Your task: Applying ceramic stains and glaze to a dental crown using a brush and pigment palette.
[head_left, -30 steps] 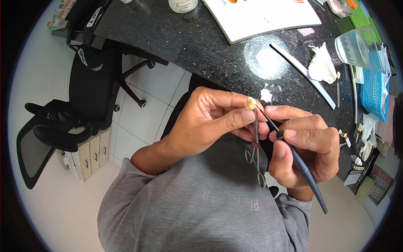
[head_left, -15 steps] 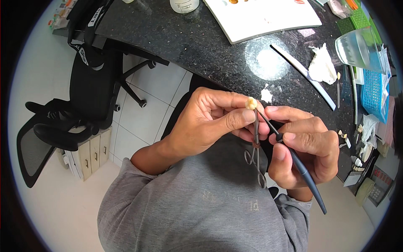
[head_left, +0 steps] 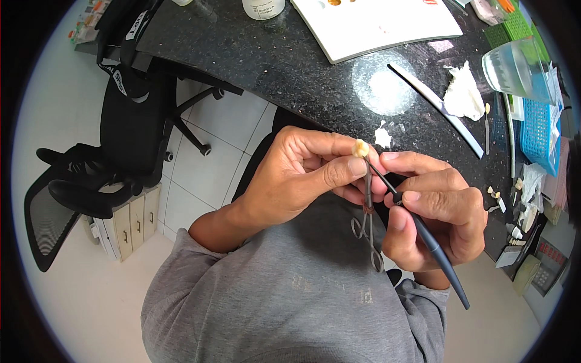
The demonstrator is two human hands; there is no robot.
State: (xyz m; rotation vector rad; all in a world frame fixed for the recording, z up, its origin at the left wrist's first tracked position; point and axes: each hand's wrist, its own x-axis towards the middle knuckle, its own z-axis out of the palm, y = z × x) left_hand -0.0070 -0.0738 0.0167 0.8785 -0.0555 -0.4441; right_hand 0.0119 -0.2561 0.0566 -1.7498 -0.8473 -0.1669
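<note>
My left hand [head_left: 302, 175] is closed, its thumb and fingers pinching the upper part of a metal hemostat [head_left: 368, 193] whose ring handles hang down. At the hemostat's tip sits a small cream-yellow dental crown [head_left: 360, 148], right by my left thumb tip and forefinger. In my right hand [head_left: 445, 209] a thin-tipped brush [head_left: 437, 247] with a dark blue-grey handle is gripped like a pen. It slants up and left, its point at the crown's lower right side. Whether the point touches the crown I cannot tell.
On the black speckled worktop [head_left: 290, 72] are a white palette slab [head_left: 375, 30], a long pale strip [head_left: 436, 109], crumpled tissue [head_left: 464, 94], a glass of water [head_left: 514, 69] and a blue basket [head_left: 538, 133]. A black office chair [head_left: 133, 115] stands at left.
The crown, hemostat and brush have shifted very slightly left together with my right hand. Both holds are the same.
</note>
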